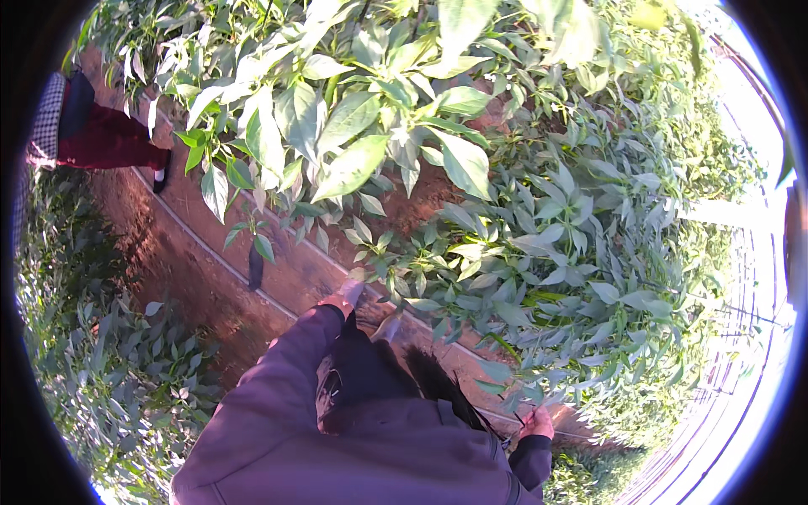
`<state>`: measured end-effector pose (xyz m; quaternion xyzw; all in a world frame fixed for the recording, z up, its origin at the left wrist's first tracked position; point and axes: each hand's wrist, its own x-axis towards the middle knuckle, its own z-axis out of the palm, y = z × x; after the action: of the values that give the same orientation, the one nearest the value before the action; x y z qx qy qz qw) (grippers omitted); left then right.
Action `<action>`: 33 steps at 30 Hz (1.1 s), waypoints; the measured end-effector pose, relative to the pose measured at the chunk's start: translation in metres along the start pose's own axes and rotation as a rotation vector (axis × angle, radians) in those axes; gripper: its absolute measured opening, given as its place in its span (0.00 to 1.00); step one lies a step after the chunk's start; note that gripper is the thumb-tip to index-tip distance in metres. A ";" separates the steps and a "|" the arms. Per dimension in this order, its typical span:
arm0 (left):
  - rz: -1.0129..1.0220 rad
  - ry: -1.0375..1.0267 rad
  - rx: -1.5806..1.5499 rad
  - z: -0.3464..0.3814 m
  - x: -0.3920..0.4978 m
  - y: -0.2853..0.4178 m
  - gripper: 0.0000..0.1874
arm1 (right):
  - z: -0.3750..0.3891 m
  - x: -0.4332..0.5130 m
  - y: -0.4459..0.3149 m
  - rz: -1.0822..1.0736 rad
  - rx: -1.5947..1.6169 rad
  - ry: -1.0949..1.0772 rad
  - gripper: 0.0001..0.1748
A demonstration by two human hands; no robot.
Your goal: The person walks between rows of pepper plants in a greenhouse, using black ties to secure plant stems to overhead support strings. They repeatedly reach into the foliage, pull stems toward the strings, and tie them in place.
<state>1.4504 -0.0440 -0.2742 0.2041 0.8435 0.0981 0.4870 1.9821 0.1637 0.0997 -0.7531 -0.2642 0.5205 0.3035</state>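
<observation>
My left hand (346, 295) is low over the dirt path, at the end of a dark purple sleeve; its fingers are blurred, and whether they hold anything is unclear. Off to the right, beside the lower leaves of a leafy green plant (499, 372), is my right hand (536, 423) with its fingers curled. A thin dark thing shows at its fingertips, too small to name. Between the hands are my dark trousers (353, 379) and a black, shaggy thing (435, 379). Large pepper-like leaves (353, 145) stand close in front of me.
Thin pale pipes or hoses (208, 249) run along the reddish dirt path (303, 265). Dense plants (126, 379) line both sides. Another person in dark red trousers (113, 139) stands on the path at the upper left. Bright greenhouse-like framing (751, 303) curves along the right edge.
</observation>
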 end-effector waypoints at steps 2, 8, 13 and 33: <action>-0.071 0.002 -0.021 -0.001 0.005 -0.005 0.21 | -0.006 0.006 -0.026 -0.054 0.031 0.047 0.08; -0.093 -0.024 0.047 0.000 0.009 -0.037 0.22 | 0.010 0.013 -0.123 -0.196 0.174 0.146 0.19; -0.100 -0.119 0.044 -0.036 -0.016 -0.035 0.24 | 0.044 -0.015 -0.200 -0.356 0.142 0.013 0.21; 0.411 0.039 -0.800 -0.108 -0.115 0.115 0.17 | 0.339 -0.218 -0.119 -0.232 -0.481 -1.059 0.13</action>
<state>1.4372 0.0128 -0.0881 0.1613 0.6903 0.5148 0.4821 1.5833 0.1507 0.2300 -0.4047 -0.5709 0.7144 0.0059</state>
